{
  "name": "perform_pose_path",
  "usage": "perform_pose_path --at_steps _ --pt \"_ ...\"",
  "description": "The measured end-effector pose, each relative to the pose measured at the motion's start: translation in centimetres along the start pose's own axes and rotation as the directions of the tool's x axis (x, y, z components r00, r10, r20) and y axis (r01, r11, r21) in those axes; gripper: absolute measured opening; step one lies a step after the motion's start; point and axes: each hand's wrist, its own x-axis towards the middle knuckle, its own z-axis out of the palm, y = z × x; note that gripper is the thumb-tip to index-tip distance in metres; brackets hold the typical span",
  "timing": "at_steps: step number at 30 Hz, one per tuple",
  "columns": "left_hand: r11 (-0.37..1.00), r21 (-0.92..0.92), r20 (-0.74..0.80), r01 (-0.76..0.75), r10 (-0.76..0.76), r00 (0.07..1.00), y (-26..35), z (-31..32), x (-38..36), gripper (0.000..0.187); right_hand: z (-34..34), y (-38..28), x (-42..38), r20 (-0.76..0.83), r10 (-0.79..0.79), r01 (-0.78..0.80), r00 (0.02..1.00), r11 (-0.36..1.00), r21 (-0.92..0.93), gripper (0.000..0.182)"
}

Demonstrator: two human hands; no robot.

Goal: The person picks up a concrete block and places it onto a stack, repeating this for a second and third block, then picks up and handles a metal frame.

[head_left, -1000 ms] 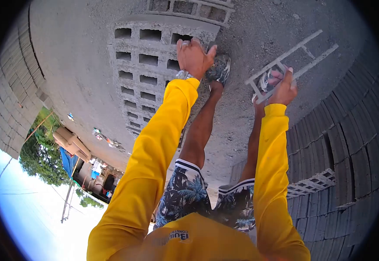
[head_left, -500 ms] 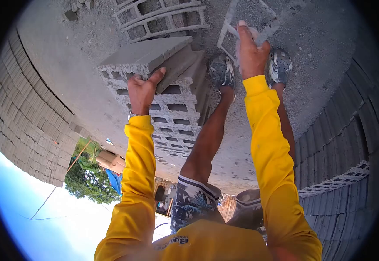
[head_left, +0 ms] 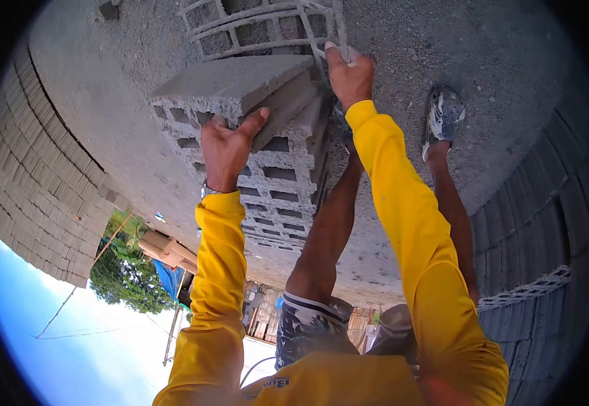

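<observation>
My left hand [head_left: 227,147] is closed on the end of a grey hollow concrete block [head_left: 233,84] that lies tilted on top of a stack. The thumb presses its right side, and the other fingers are partly hidden at the holes. Under it, a stack of hollow blocks [head_left: 277,172] shows rows of openings. My right hand [head_left: 351,73] is closed around the edge of a thin, dust-covered rectangular frame [head_left: 338,27]. The frame reaches over the right end of some grid-like frames [head_left: 254,30] on the ground.
Long stacks of blocks stand at the left [head_left: 37,162] and right [head_left: 524,257]. My shoe [head_left: 445,111] is on gravelly ground [head_left: 409,81]; the other is mostly hidden behind my right arm. A tree [head_left: 132,271] and a blue tarp [head_left: 168,277] are in the background.
My right hand has moved left with the frame, from above the shoes to the grid-like frames. My left hand stays on the top block. My right-side foot has shifted slightly right.
</observation>
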Motion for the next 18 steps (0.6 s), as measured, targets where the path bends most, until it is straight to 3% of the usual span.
perform_pose_path --at_steps 1,2,4,6,7,9,11,14,18 --pt "0.999 -0.015 -0.007 -0.033 0.032 0.999 -0.4 0.2 0.1 0.046 0.2 -0.1 0.5 -0.022 -0.037 0.034 0.999 0.991 -0.129 0.034" --pt "0.998 -0.026 -0.026 -0.054 0.054 0.998 -0.9 0.2 0.2 0.047 0.0 0.0 1.6 0.015 -0.050 0.050 0.999 0.999 0.004 0.031" --pt "0.997 0.049 0.010 0.054 -0.055 0.998 -1.7 -0.3 0.1 0.048 -3.0 -4.9 1.6 0.080 -0.015 -0.004 0.997 0.971 0.239 0.026" --pt "0.995 0.028 0.010 0.091 -0.091 0.996 -1.8 -0.2 0.3 0.050 -4.2 -9.8 2.3 0.025 -0.056 0.047 0.998 0.960 0.276 0.024" --pt "0.995 -0.090 0.015 0.040 -0.039 0.999 -2.3 0.2 0.5 0.049 -4.2 -11.4 3.3 -0.010 -0.104 0.102 0.995 0.948 0.302 0.024" --pt "0.996 -0.084 -0.003 0.017 -0.017 1.000 -2.7 0.3 0.4 0.050 -4.0 -10.0 4.0 0.043 -0.249 0.220 0.967 0.914 0.342 0.022" --pt "0.999 -0.039 -0.016 -0.001 0.001 1.000 -2.1 0.2 0.7 0.050 -2.6 -7.8 2.8 0.118 -0.108 0.072 0.987 0.958 0.278 0.034" --pt "1.000 0.014 -0.022 -0.006 0.006 1.000 -1.3 0.2 0.2 0.050 -0.6 -4.7 2.6 0.179 -0.040 0.017 0.983 0.992 0.127 0.034" --pt "1.000 -0.024 -0.042 -0.019 0.018 0.999 -1.2 0.4 0.4 0.053 -2.5 -5.9 2.9 0.122 -0.208 0.192 0.971 0.973 0.131 0.032"
